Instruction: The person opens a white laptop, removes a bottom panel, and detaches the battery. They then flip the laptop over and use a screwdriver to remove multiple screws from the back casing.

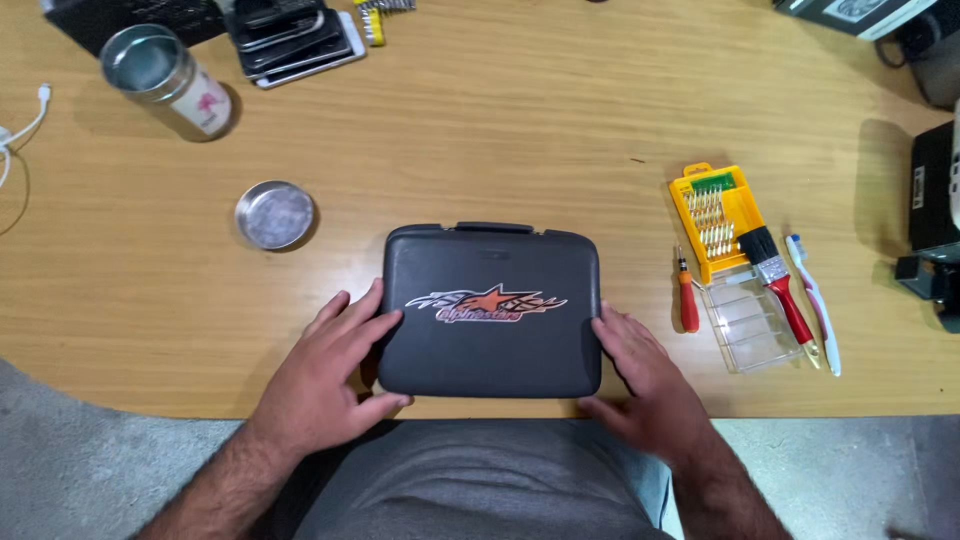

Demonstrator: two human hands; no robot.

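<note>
1. We rest both hands on the dark grey, rounded-corner hard case with a flame-coloured emblem on its lid [492, 310]. It lies flat on the wooden table [520, 130], at the near edge and between our hands, with its moulded handle on the side away from us.
2. Our left hand [325, 375] lies open against the case's left edge, fingers spread over the corner and thumb tucked along the near side; it presses but is not closed around anything.
3. Our right hand [640, 385] mirrors it on the right edge, fingers flat and apart, thumb at the near corner. The two hands stand well apart, the case filling the gap.
4. To handle the case well from here, we judge it best to keep even pressure on both sides so it does not pivot or slide off the near edge.
5. Right of the right hand lie a small orange-handled screwdriver [687, 300], a yellow bit holder with its clear lid [722, 225], a red-handled paintbrush [780, 285] and a white toothbrush [815, 305].
6. Beyond the left hand sit a round metal lid [274, 214] and, farther off, an open metal tin [165, 80].
</note>
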